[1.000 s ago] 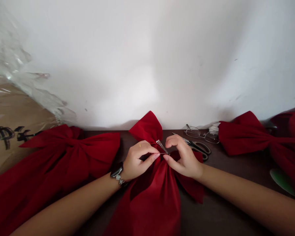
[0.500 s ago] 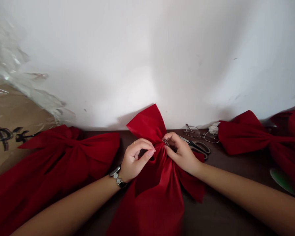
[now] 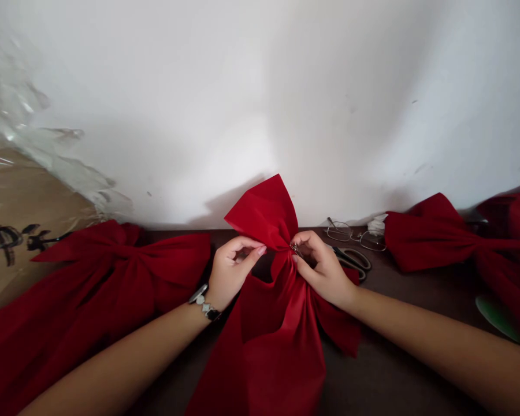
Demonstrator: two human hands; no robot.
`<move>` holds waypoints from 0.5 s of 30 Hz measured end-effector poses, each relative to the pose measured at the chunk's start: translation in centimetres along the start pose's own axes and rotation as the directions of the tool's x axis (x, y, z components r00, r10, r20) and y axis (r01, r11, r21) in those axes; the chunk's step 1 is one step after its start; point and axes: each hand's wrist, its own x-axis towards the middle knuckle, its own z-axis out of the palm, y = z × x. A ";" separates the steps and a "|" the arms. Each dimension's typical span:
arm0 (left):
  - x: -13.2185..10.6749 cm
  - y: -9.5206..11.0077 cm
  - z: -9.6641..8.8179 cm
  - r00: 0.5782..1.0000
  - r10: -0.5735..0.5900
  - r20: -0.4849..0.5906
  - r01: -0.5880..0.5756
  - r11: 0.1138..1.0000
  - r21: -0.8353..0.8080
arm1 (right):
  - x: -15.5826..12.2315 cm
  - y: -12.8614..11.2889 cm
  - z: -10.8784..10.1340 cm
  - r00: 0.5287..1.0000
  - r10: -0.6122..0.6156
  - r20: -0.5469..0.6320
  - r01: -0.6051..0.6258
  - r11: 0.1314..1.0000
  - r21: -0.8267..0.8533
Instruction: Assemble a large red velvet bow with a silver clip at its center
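A red fabric bow (image 3: 264, 312) stands partly raised in front of me, its upper loop against the wall. My right hand (image 3: 320, 271) pinches a small metal clip (image 3: 294, 248) at the gathered knot of the bow. My left hand (image 3: 231, 268) is curled just left of the knot, its fingertips at the fabric's edge and holding nothing. A metal bracelet watch (image 3: 204, 303) circles my left wrist. Most of the clip is hidden by my right fingers.
Two more red bows lie to the left (image 3: 112, 266) and right (image 3: 433, 240) on the dark tabletop (image 3: 372, 352). Black-handled scissors (image 3: 351, 260) and wire glasses (image 3: 355, 236) sit behind my right hand. Plastic-wrapped cardboard (image 3: 21, 190) is at far left, against a white wall (image 3: 260, 86).
The bow's upper loop has risen and the clip now sits tight at the knot. My left hand has drawn back to the left, away from the clip, while my right hand stays on it.
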 end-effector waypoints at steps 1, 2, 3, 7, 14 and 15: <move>0.1 0.0 -0.1 1.000 -0.017 0.010 0.017 1.000 0.014 | 0.0 0.0 0.0 1.000 -0.001 0.002 0.001 1.000 -0.002; 0.1 0.0 -0.1 0.999 -0.029 0.022 0.028 0.999 0.033 | 0.0 0.0 0.0 1.000 -0.001 0.000 0.001 1.000 -0.005; 0.2 -0.1 -0.2 0.999 -0.027 0.031 0.025 0.998 0.058 | 0.0 0.0 0.0 1.000 -0.001 -0.001 0.001 1.000 -0.008; 0.4 -0.1 -0.4 0.991 0.127 0.044 -0.133 0.975 0.177 | 0.1 0.0 0.0 1.000 0.004 -0.011 -0.004 0.999 -0.032; 0.4 0.3 -0.7 0.926 0.367 0.089 -0.371 0.843 0.389 | 0.0 0.0 0.0 0.999 -0.028 0.023 0.029 0.997 -0.074; 0.4 0.4 -0.7 0.919 0.383 0.099 -0.389 0.830 0.399 | -0.1 0.0 0.0 0.999 -0.031 0.030 0.033 0.996 -0.082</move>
